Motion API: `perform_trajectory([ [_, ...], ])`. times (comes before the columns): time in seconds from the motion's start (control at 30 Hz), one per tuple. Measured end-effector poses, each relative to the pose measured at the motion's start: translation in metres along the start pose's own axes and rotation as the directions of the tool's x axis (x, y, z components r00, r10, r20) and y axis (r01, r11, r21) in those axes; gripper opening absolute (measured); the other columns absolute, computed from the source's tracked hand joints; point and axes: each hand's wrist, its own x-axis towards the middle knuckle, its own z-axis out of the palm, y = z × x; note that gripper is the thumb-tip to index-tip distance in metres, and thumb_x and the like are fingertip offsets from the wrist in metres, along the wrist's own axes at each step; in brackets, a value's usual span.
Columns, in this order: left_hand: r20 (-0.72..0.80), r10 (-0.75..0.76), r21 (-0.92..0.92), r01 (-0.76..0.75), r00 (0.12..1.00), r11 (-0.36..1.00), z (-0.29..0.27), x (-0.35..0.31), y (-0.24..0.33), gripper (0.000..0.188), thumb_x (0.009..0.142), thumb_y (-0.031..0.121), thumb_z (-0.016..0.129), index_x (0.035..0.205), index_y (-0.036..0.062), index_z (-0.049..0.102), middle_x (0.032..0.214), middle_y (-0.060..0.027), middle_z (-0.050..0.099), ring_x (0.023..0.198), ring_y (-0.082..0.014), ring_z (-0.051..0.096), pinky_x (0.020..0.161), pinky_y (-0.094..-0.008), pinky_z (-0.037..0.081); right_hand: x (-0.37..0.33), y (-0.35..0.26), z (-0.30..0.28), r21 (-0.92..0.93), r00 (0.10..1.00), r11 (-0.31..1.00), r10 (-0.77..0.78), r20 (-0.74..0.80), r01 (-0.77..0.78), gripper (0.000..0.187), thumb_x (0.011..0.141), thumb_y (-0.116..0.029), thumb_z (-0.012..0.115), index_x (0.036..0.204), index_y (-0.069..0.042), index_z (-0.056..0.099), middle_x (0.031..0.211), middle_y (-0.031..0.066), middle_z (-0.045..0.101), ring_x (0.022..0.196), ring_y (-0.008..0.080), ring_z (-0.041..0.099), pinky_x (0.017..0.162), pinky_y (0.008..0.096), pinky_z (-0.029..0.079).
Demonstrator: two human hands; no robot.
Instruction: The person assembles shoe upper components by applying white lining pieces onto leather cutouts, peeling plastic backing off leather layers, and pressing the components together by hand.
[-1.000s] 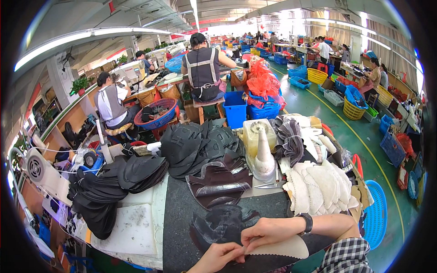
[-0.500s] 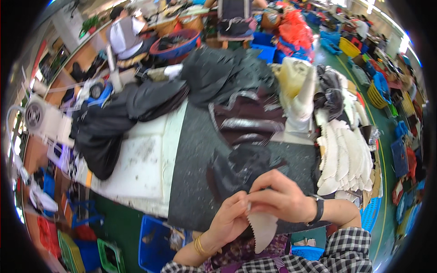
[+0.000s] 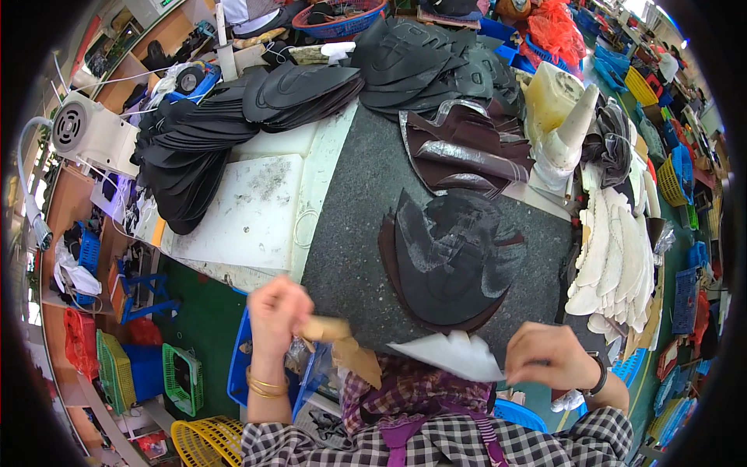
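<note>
My left hand (image 3: 278, 313), raised at the table's near edge, has its fingers closed on a torn, curling piece of tan paper (image 3: 358, 363). Off to the right, my right hand (image 3: 551, 356) pinches one end of a white curved piece (image 3: 451, 354) with a jagged edge. Both pieces hang in front of my lap, apart from each other. Just beyond them, a small stack of black curved, flat pieces (image 3: 455, 257) with brown ones under it lies on the dark grey mat (image 3: 346, 249).
Fanned black pieces (image 3: 202, 128) spread over a white board (image 3: 241, 210) at left. Brown pieces with shiny strips (image 3: 467, 148) and a white cone-topped container (image 3: 556, 148) stand at the back. White pieces (image 3: 611, 257) lie at right. Below left is a blue bin (image 3: 240, 350).
My hands were together on the white piece; they have moved apart, the left drawing away with tan paper and the right keeping the white piece. The view has shifted, showing the table lower-angled stacks more sharply.
</note>
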Motion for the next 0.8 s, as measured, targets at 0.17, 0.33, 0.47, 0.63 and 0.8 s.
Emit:
perform_trajectory([
  [0.17,0.596,-0.278,-0.179,0.461,0.754,0.869,0.040,0.004,-0.010,0.076,0.084,0.069,0.051,0.105,-0.0043,0.061,0.095,-0.0164,0.070,0.075,-0.0224,0.070,0.064,-0.0271,0.055,0.007,0.017,0.029,0.423,0.889,0.900,0.272,-0.369,-0.100,0.012,0.084,0.000,0.068,0.085,-0.002,0.056,0.086,0.0089,0.064,0.083,0.0134,0.061,0.075,0.0264,0.048],
  [0.33,0.362,-0.281,0.298,0.175,0.889,0.938,0.069,0.034,0.007,0.088,0.087,0.075,0.033,0.104,-0.0052,0.062,0.086,-0.0135,0.068,0.066,-0.0177,0.067,0.056,-0.0228,0.051,0.027,0.028,0.028,0.381,0.828,0.916,0.112,-0.549,0.128,0.015,0.086,0.005,0.062,0.087,-0.002,0.049,0.089,0.0102,0.063,0.084,0.0133,0.060,0.075,0.0274,0.048],
  [0.47,0.284,-0.044,0.233,-0.025,0.958,0.972,0.069,0.029,-0.020,0.084,0.090,0.072,0.030,0.104,-0.0046,0.063,0.077,-0.0084,0.067,0.060,-0.0112,0.063,0.051,-0.0195,0.047,0.038,0.018,0.024,0.494,0.816,0.835,0.101,-0.570,0.242,0.016,0.085,0.009,0.059,0.087,-0.002,0.047,0.089,0.0135,0.064,0.085,0.0169,0.062,0.076,0.0284,0.049],
  [0.63,0.162,0.017,0.447,-0.089,0.987,0.890,0.083,0.047,0.002,0.045,0.092,0.045,0.058,0.084,0.0005,0.062,0.056,-0.0043,0.060,0.051,-0.0105,0.058,0.050,-0.0295,0.046,0.039,0.042,0.023,0.245,0.783,0.967,0.102,-0.613,0.066,0.017,0.083,0.002,0.066,0.081,-0.002,0.050,0.089,0.0121,0.066,0.082,0.0171,0.065,0.073,0.0276,0.050],
  [0.8,0.395,0.095,0.764,-0.384,0.914,0.519,0.076,0.094,-0.022,0.030,0.083,0.026,0.070,0.073,-0.0003,0.062,0.056,-0.0136,0.056,0.049,-0.0266,0.057,0.049,-0.0333,0.042,0.048,0.053,0.019,-0.148,0.840,0.972,0.078,-0.537,-0.185,0.021,0.076,-0.003,0.075,0.074,-0.003,0.054,0.081,0.0099,0.064,0.075,0.0189,0.064,0.065,0.0278,0.050],
])
